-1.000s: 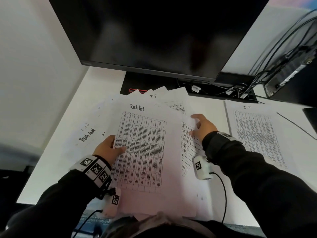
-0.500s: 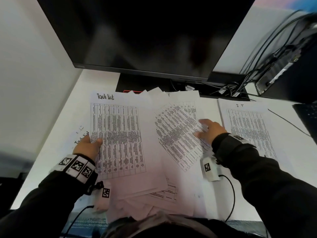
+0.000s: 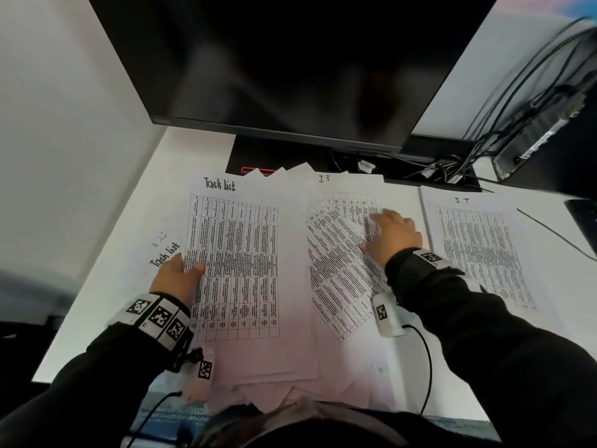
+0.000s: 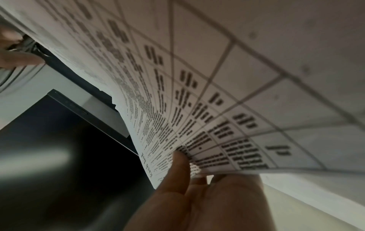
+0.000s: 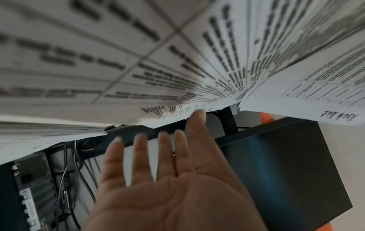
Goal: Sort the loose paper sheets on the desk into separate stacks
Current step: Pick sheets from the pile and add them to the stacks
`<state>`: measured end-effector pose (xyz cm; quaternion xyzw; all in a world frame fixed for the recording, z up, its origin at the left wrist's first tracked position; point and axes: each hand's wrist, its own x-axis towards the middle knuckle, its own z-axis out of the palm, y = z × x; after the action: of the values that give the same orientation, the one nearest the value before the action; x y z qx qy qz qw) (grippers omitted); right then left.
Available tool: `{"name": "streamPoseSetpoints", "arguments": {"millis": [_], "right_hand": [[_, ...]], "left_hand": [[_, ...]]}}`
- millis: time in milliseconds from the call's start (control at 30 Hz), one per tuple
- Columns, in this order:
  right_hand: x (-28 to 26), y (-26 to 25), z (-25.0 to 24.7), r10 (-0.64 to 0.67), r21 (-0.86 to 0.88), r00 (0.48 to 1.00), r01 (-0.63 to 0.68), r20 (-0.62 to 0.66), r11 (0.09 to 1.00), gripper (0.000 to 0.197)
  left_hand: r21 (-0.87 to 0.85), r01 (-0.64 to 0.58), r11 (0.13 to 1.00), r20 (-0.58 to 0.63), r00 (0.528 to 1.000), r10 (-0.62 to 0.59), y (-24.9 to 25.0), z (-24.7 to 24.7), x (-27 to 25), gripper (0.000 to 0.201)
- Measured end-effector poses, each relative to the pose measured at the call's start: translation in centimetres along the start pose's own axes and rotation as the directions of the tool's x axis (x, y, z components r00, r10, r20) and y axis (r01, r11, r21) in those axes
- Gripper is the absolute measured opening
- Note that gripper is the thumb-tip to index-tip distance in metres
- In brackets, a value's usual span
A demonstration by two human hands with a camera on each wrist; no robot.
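Note:
A "Task list" sheet (image 3: pixel 239 263) with a printed table is lifted at its left edge, pinched between thumb and fingers of my left hand (image 3: pixel 176 276); the left wrist view shows the thumb on the sheet (image 4: pixel 197 109). Under it lies another "Task list" sheet (image 3: pixel 161 257) at the desk's left. My right hand (image 3: pixel 392 234) lies open, fingers straight, over the loose pile (image 3: pixel 339 270) of printed sheets in the middle, one marked "I.T". In the right wrist view its palm (image 5: pixel 168 179) is open and holds nothing. A separate "I.T" stack (image 3: pixel 481 250) lies at the right.
A large dark monitor (image 3: pixel 290 66) stands at the back on its black base (image 3: pixel 258 156). Tangled cables (image 3: pixel 452 169) and a black device (image 3: pixel 549 130) occupy the back right. A dark keyboard corner (image 3: pixel 584 218) shows at the right edge. A white wall (image 3: pixel 64 124) borders the desk's left.
My left hand has carried the "Task list" sheet from the middle pile leftward. My right hand shifted slightly up and right over the pile, uncovering the tilted sheets beneath.

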<state>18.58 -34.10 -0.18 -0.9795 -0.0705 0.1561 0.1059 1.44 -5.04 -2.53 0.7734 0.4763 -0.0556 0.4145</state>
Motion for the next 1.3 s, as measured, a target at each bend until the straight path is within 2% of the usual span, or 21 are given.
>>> {"name": "streamPoseSetpoints", "arguments": {"millis": [67, 167, 233, 333, 433, 533, 600, 667, 733, 767, 800, 867, 967, 1033, 1067, 1100, 1133, 1200, 1300], "right_hand": [[0.4, -0.4, 0.1, 0.017, 0.174, 0.996, -0.032, 0.091, 0.984, 0.073], [0.6, -0.7, 0.5, 0.125, 0.415, 0.977, -0.188, 0.174, 0.890, 0.070], [0.4, -1.0, 0.7, 0.166, 0.442, 0.959, -0.254, 0.229, 0.860, 0.060], [-0.2, -1.9, 1.0, 0.113, 0.319, 0.940, -0.220, 0.322, 0.922, 0.050], [-0.7, -2.2, 1.1, 0.101, 0.344, 0.957, -0.196, 0.273, 0.918, 0.044], [-1.3, -1.6, 0.4, 0.143, 0.560, 0.976, -0.210, 0.162, 0.801, 0.026], [-1.8, -0.7, -0.5, 0.165, 0.633, 0.978, -0.206, 0.124, 0.746, 0.027], [-2.0, 0.4, -1.6, 0.167, 0.630, 0.982, -0.185, 0.088, 0.754, 0.027], [-2.2, 1.5, -2.6, 0.169, 0.601, 0.982, -0.184, 0.082, 0.778, 0.008], [-2.2, 2.1, -3.0, 0.162, 0.593, 0.983, -0.184, 0.090, 0.784, 0.006], [-2.4, 2.3, -3.3, 0.153, 0.586, 0.984, -0.180, 0.097, 0.790, 0.019], [-2.7, 2.5, -3.8, 0.132, 0.593, 0.987, -0.162, 0.094, 0.789, 0.029], [-3.1, 2.2, -3.8, 0.093, 0.585, 0.990, -0.140, 0.109, 0.799, 0.017], [-3.2, 2.0, -3.3, 0.073, 0.585, 0.990, -0.130, 0.120, 0.800, 0.027], [-3.4, 1.6, -3.2, 0.079, 0.585, 0.991, -0.129, 0.109, 0.800, 0.032], [-3.4, 1.4, -3.0, 0.094, 0.602, 0.989, -0.143, 0.112, 0.786, 0.029], [-3.5, 1.4, -2.9, 0.100, 0.623, 0.989, -0.148, 0.112, 0.768, 0.017], [-4.0, 1.3, -2.9, 0.153, 0.677, 0.981, -0.194, 0.121, 0.710, 0.039], [-4.4, 2.0, -3.1, 0.198, 0.692, 0.974, -0.216, 0.107, 0.689, 0.038]], "left_hand": [[0.004, -0.003, 1.000, 0.004, 1.000, 0.003, -0.1, 0.0, -0.1, 0.060], [0.008, 0.003, 1.000, 0.034, 0.999, -0.003, -0.3, -0.2, -0.1, 0.062], [-0.018, 0.018, 1.000, 0.039, 0.999, -0.018, -0.6, -0.4, 0.0, 0.063], [-0.031, 0.003, 1.000, 0.051, 0.999, -0.001, -1.1, -0.3, 0.2, 0.061], [-0.069, 0.008, 0.998, 0.065, 0.998, -0.003, -1.1, -0.6, 0.2, 0.063], [-0.125, -0.012, 0.992, 0.049, 0.999, 0.018, -1.3, -1.2, 0.6, 0.056], [-0.166, -0.045, 0.985, 0.008, 0.999, 0.047, -1.1, -1.6, 0.6, 0.047], [-0.171, -0.088, 0.981, -0.031, 0.996, 0.084, -0.5, -2.2, 0.5, 0.040], [-0.164, -0.138, 0.977, -0.045, 0.990, 0.132, 0.2, -2.9, 0.2, 0.042], [-0.171, -0.161, 0.972, -0.040, 0.987, 0.156, 0.6, -3.2, 0.1, 0.043], [-0.188, -0.190, 0.964, -0.027, 0.982, 0.188, 0.9, -3.5, 0.0, 0.043], [-0.255, -0.245, 0.935, 0.029, 0.965, 0.261, 1.6, -3.6, -0.4, 0.030], [-0.252, -0.295, 0.922, 0.134, 0.933, 0.335, 2.8, -2.7, -0.9, 0.006], [-0.201, -0.307, 0.930, 0.182, 0.921, 0.343, 3.1, -1.6, -0.8, 0.005], [-0.170, -0.307, 0.936, 0.186, 0.923, 0.336, 3.2, -1.0, -0.7, 0.011], [-0.144, -0.303, 0.942, 0.179, 0.928, 0.326, 3.2, -0.6, -0.8, 0.016], [-0.132, -0.299, 0.945, 0.159, 0.935, 0.318, 3.1, -0.1, -0.7, 0.017], [-0.124, -0.287, 0.950, 0.108, 0.948, 0.300, 2.8, 0.3, -0.6, 0.018], [-0.150, -0.240, 0.959, 0.051, 0.967, 0.250, 2.5, 0.4, -0.3, 0.018]]}}
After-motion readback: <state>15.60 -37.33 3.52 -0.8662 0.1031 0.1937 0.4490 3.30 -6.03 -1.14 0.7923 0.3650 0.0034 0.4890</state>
